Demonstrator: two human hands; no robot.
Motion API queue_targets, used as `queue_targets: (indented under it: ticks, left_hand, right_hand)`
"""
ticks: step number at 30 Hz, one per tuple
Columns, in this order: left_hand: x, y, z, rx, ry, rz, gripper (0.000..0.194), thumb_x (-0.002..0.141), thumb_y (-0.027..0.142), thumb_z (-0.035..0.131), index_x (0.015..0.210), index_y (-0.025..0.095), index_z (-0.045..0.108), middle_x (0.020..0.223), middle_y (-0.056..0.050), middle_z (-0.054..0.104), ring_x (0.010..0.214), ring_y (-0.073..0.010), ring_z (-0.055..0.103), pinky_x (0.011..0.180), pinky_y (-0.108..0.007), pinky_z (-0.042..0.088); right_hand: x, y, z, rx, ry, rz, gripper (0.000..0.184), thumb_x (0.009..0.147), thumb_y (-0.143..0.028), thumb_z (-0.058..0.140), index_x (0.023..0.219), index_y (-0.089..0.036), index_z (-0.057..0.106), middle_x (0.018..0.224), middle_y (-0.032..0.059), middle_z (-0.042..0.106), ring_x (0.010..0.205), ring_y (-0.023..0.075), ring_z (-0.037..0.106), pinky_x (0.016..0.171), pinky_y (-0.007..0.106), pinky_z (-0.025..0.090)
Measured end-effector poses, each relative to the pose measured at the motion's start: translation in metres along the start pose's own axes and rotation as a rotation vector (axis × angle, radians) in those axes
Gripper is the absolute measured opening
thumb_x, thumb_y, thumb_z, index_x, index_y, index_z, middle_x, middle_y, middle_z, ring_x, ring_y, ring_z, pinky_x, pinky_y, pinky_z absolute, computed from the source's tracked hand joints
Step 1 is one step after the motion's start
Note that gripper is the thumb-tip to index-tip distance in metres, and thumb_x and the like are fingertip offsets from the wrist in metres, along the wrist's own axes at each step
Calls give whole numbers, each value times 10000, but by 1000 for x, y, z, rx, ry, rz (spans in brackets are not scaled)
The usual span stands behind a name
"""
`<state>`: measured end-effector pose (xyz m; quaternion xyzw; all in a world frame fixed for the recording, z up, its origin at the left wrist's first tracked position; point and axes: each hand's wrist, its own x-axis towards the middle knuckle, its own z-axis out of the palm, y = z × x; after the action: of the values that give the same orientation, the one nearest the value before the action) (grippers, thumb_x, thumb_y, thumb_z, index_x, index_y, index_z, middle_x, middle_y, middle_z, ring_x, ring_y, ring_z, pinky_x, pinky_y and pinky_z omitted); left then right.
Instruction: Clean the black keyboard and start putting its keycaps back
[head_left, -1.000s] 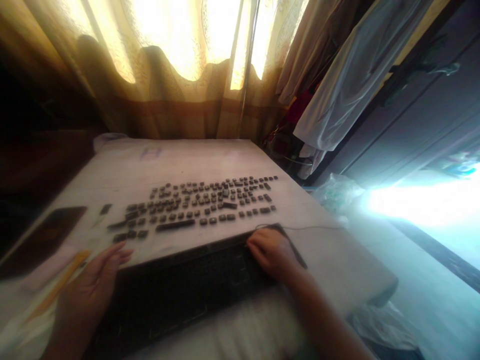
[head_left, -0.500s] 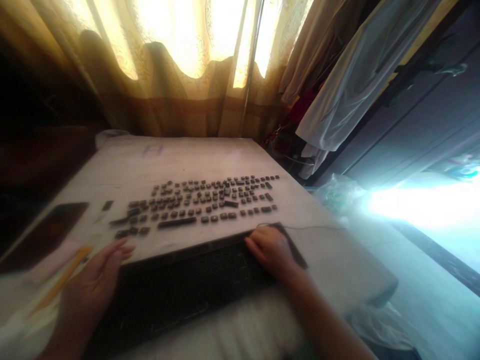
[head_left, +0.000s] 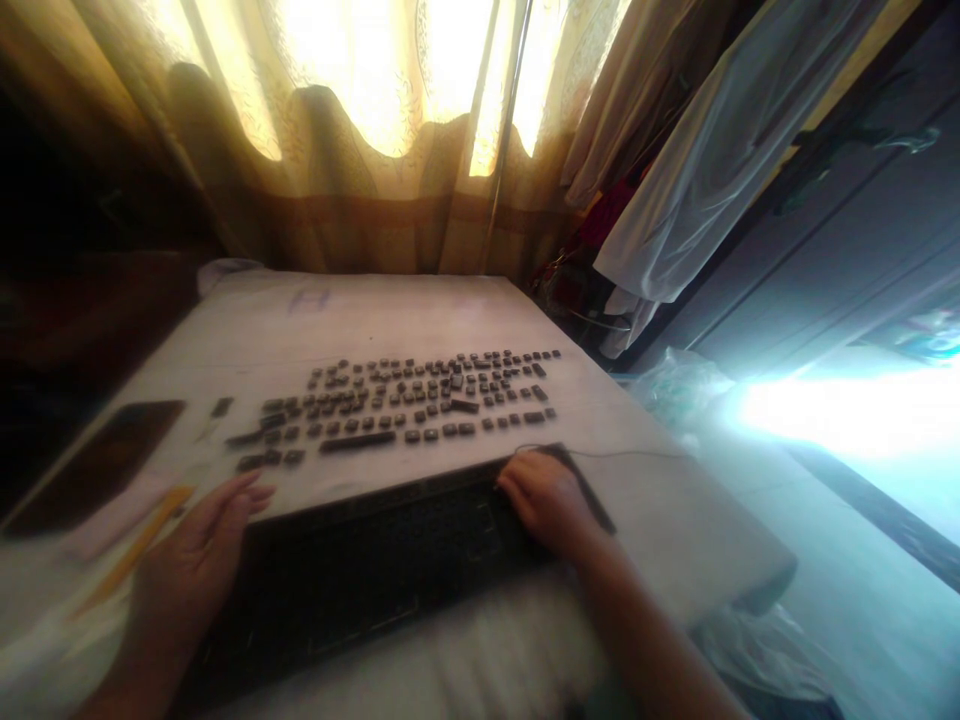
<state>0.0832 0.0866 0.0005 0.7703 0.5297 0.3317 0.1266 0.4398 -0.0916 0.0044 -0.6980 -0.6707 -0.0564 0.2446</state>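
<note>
A black keyboard base (head_left: 360, 570) without its keycaps lies at a slant across the near part of the table. Over its right part rests my right hand (head_left: 541, 495), fingers curled inward; whatever they may hold is hidden. My left hand (head_left: 206, 540) is at the keyboard's left end, palm turned inward and fingers stretched out, with nothing seen in it. Beyond the base, many loose black keycaps (head_left: 386, 422) are spread in rough rows, among them the long space bar (head_left: 358, 442). Blur hides the fine detail of the base.
On the left of the white table (head_left: 405, 310) lie a dark flat device (head_left: 97, 465), a pink item (head_left: 120, 518), a yellow stick-like tool (head_left: 135, 550) and a small dark piece (head_left: 222, 407). A thin cable (head_left: 630, 455) runs off rightward. Curtains and hanging clothes (head_left: 675, 200) stand behind.
The view has shifted slightly. My right hand's fingers look a little more curled over the keyboard; my left hand has hardly moved.
</note>
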Motion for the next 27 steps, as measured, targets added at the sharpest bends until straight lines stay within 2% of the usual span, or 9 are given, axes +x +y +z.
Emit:
queue_targets:
  ticks: [4,15,21,27]
  left_hand:
    - [-1,-1,-1,-74,-60,-73,524,868,623,439,1166,259,671,953,-30,798,1009,-264,737,934,-382,561]
    - [0,1,-2,-78,-63,-85,511,869,599,446,1172,253,671,975,-31,797,1029,-262,731,936,-375,552]
    - [-1,-4,-1,-116,-96,-78,516,890,596,452,1211,247,655,1017,-44,790,1064,-252,719,1026,-390,508]
    - [-2,-3,3,-136,-42,-101,583,845,676,431,1166,254,674,974,-50,792,1012,-281,730,1030,-467,501]
  right_hand:
    - [0,0,-2,-17,-25,-17,203,953,-167,516,806,-213,648,820,55,676,791,210,604,741,329,448]
    - [-1,2,-4,-25,-68,-44,197,929,-113,499,849,-203,656,858,65,693,817,216,613,747,338,460]
    - [0,1,-3,12,-61,-38,194,932,-103,508,863,-204,658,867,63,698,824,212,626,755,333,461]
    - [0,2,-9,96,-3,36,172,960,-158,514,877,-210,655,875,52,700,827,203,640,778,327,485]
